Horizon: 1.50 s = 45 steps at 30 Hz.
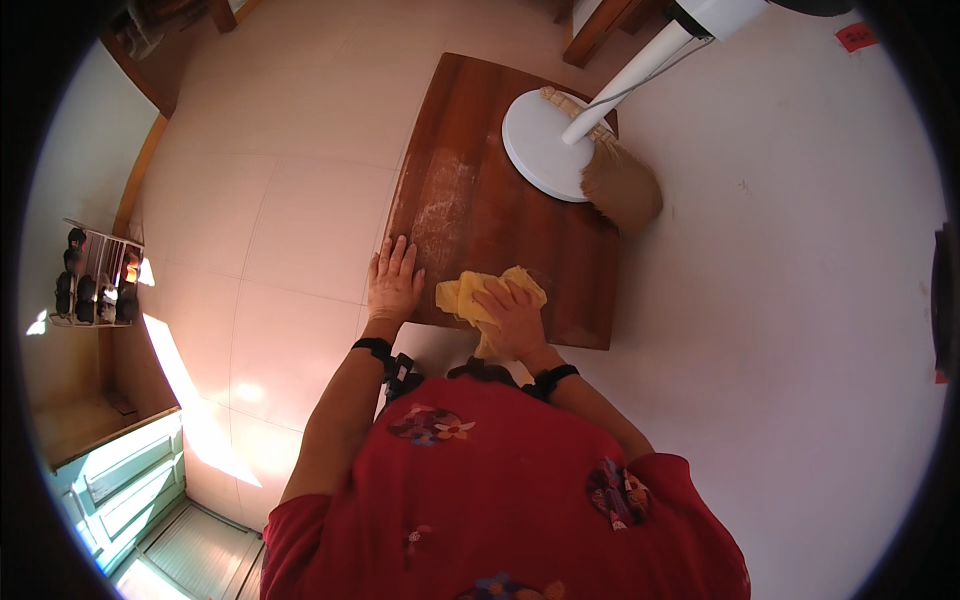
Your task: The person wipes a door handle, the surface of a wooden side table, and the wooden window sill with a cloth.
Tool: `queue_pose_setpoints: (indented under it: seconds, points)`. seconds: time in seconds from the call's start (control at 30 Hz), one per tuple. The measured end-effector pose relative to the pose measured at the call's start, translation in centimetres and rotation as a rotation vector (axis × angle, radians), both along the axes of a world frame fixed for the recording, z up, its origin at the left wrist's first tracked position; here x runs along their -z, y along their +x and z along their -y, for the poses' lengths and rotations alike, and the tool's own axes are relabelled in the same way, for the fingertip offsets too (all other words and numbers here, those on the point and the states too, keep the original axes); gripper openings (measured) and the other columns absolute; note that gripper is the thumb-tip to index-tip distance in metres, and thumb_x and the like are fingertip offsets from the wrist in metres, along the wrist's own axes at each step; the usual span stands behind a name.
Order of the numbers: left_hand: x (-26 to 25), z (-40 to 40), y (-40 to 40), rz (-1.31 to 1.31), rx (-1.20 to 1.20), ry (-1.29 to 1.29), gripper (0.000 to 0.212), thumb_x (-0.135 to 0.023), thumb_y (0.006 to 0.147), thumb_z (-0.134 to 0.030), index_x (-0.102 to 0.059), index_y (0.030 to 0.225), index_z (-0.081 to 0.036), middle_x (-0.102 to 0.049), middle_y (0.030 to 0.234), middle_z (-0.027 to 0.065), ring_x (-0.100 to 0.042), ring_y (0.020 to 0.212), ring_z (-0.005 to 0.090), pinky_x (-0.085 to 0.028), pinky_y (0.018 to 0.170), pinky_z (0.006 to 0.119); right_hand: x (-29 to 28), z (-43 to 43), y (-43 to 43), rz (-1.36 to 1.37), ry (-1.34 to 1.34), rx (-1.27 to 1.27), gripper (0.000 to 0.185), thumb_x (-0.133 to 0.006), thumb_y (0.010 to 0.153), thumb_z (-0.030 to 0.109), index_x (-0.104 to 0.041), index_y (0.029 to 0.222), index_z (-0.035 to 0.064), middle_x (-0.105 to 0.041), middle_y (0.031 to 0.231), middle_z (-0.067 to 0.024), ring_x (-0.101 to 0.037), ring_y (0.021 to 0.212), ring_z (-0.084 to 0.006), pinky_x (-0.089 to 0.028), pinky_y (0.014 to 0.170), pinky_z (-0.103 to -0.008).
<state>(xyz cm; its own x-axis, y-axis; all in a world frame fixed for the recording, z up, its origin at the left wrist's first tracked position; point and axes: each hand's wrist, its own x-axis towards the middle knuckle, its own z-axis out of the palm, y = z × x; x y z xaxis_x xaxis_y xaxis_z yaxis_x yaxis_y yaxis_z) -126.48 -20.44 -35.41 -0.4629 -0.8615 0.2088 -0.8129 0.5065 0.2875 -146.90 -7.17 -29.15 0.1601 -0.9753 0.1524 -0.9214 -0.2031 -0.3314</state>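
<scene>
A yellow cloth (459, 298) lies bunched under my right hand (515, 319), whose fingers press on it near the front edge of a brown wooden table (495, 217). One end of the cloth hangs over that edge. My left hand (394, 281) rests flat on the table's left front corner, fingers spread and holding nothing. Pale scuffs and worn patches mark the tabletop beyond my left hand. At the far right of the table stands the round white base (540, 157) of a pedestal appliance, with a straw hand brush (622, 187) lying across it.
A white pole (637, 75) with a grey cable rises from the base. The white wall (765, 225) runs along the table's right side. Tiled floor (300, 217) spreads to the left, with a shoe rack (97, 277) holding several shoes and a pale green door (127, 487).
</scene>
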Motion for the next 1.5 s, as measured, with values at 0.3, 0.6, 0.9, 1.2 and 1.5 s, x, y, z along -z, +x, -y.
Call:
queue_pose_setpoints:
  seconds: [0.3, 0.6, 0.9, 1.2, 1.5]
  points:
    - [-0.1, 0.1, -0.4, -0.002, 0.001, 0.022, 0.048, -0.051, 0.086, -0.032, -0.043, 0.128, -0.011, -0.034, 0.14, 0.0071, -0.027, 0.132, 0.0279, -0.024, 0.105, 0.046, 2.9, -6.3, -12.7, -0.168, 0.025, 0.897, 0.047, -0.058, 0.079, 0.028, -0.049, 0.12, 0.0069, -0.047, 0.125, -0.0143, -0.043, 0.113, -0.0352, -0.035, 0.095, -0.0443]
    - [-0.5, -0.1, -0.6, -0.018, -0.018, 0.022, 0.048, -0.053, 0.084, -0.03, -0.045, 0.126, -0.011, -0.036, 0.138, 0.008, -0.029, 0.13, 0.0281, -0.026, 0.105, 0.046, 3.8, -6.1, -10.9, -0.194, -0.024, 0.996, 0.041, -0.057, 0.078, 0.021, -0.051, 0.114, 0.0018, -0.051, 0.118, -0.017, -0.049, 0.102, -0.0369, -0.039, 0.088, -0.0446]
    - [-0.3, 0.0, -0.7, -0.053, -0.013, 0.023, 0.045, -0.05, 0.085, -0.031, -0.046, 0.125, -0.01, -0.036, 0.138, 0.0081, -0.03, 0.13, 0.028, -0.024, 0.105, 0.047, 2.1, -1.5, -0.4, -0.196, -0.035, 0.534, 0.048, -0.062, 0.075, 0.025, -0.049, 0.119, 0.0118, -0.044, 0.126, -0.0111, -0.043, 0.108, -0.0365, -0.036, 0.088, -0.0466]
    - [-0.2, -0.2, -0.5, -0.069, -0.004, -0.003, 0.044, -0.05, 0.085, -0.03, -0.047, 0.124, -0.009, -0.038, 0.137, 0.0088, -0.03, 0.13, 0.0284, -0.026, 0.104, 0.047, 1.1, 0.1, 2.2, -0.042, 0.05, 0.263, 0.051, -0.06, 0.075, 0.03, -0.049, 0.123, 0.0161, -0.041, 0.13, -0.0059, -0.039, 0.116, -0.0338, -0.032, 0.093, -0.0465]
    - [0.1, -0.1, -0.5, -0.128, -0.002, -0.028, 0.043, -0.052, 0.084, -0.029, -0.049, 0.121, -0.008, -0.04, 0.135, 0.0094, -0.032, 0.129, 0.0286, -0.026, 0.103, 0.048, 1.6, -1.2, -4.4, -0.041, 0.106, 0.673, 0.052, -0.056, 0.08, 0.034, -0.046, 0.125, 0.0108, -0.04, 0.133, -0.0095, -0.037, 0.121, -0.032, -0.029, 0.1, -0.0462]
